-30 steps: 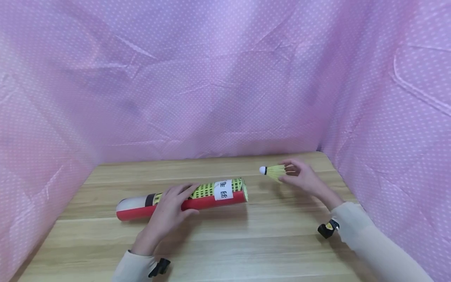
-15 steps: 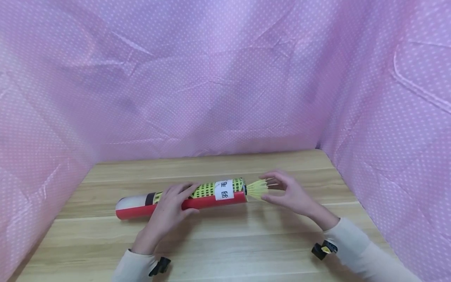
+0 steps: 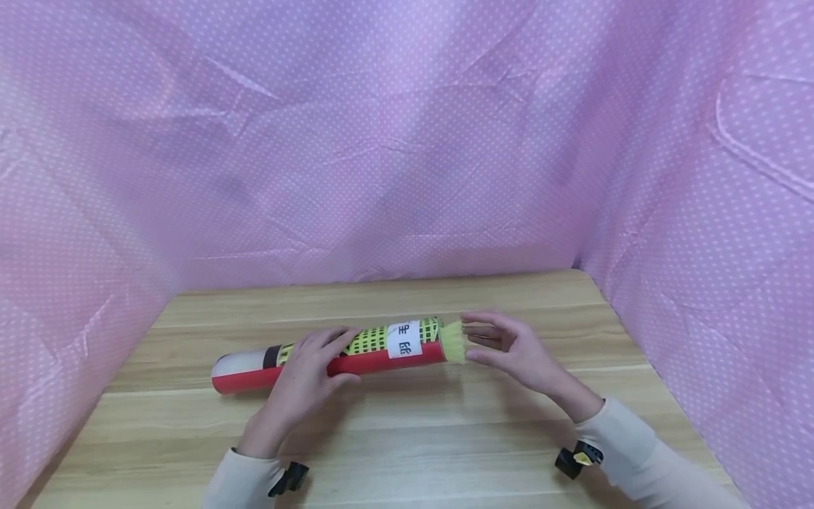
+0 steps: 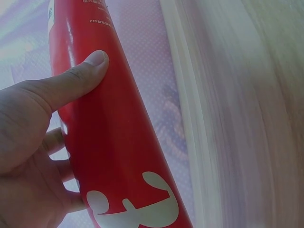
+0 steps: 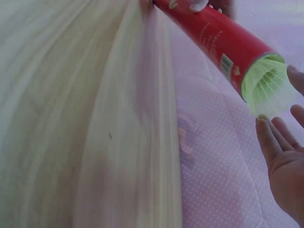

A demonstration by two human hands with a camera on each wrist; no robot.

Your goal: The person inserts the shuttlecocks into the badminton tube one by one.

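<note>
A red and yellow-green shuttlecock tube [image 3: 369, 360] with a white label lies lengthwise across the table, its mouth to the right. My left hand [image 3: 305, 382] grips it around the middle; in the left wrist view the thumb [image 4: 78, 80] lies across the red side and the other fingers go behind. A yellow shuttlecock [image 3: 454, 343] sits partly inside the mouth, cork end hidden, with its skirt sticking out. My right hand [image 3: 518, 357] holds the skirt's rim between thumb and fingertips, as the right wrist view also shows near the green skirt [image 5: 266, 90].
The wood-grain table [image 3: 407, 438] spreads under both hands. Pink dotted cloth [image 3: 381, 177] hangs behind it and along both sides. Each wrist wears a small black camera [image 3: 289, 479].
My right hand has carried the shuttlecock left and down to the tube's mouth, then pushed it in cork first until only part of the skirt shows. The left hand keeps its grip.
</note>
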